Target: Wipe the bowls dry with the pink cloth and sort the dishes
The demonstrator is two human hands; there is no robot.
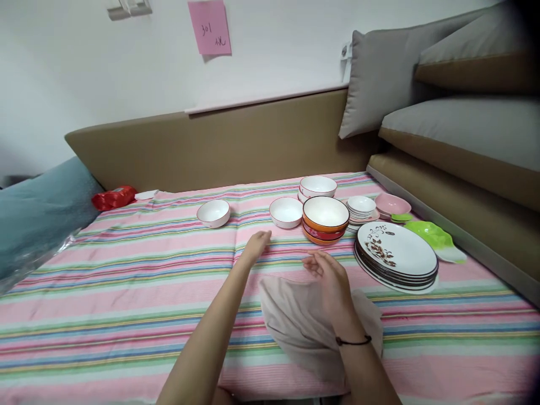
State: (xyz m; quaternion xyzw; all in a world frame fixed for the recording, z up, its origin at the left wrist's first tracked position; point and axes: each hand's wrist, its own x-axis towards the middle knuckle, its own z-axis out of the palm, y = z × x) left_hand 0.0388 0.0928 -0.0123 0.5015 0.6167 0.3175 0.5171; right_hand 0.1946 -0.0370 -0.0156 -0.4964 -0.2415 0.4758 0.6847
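Note:
My left hand (256, 246) hovers just in front of a white bowl with a red rim (286, 214), apart from it, its fingers stretched out and holding nothing. My right hand (328, 271) hangs over a crumpled beige cloth (291, 315), fingers loosely bent and apart, with nothing in them. Beyond that hand stands a stack of orange and red bowls (325, 216) with white insides. Behind this stack are more white red-rimmed bowls (317, 184), stacked. Further left, a single white bowl (214, 214) sits upright by itself.
On the striped cloth (126, 281), right of the bowls, is a stack of dark-rimmed plates (396, 250). Small white dishes (360, 206), a pink bowl (392, 203) and a green leaf-shaped dish (432, 239) stand near it. Cushions (464, 129) rise at right; a red package (113, 198) lies far left.

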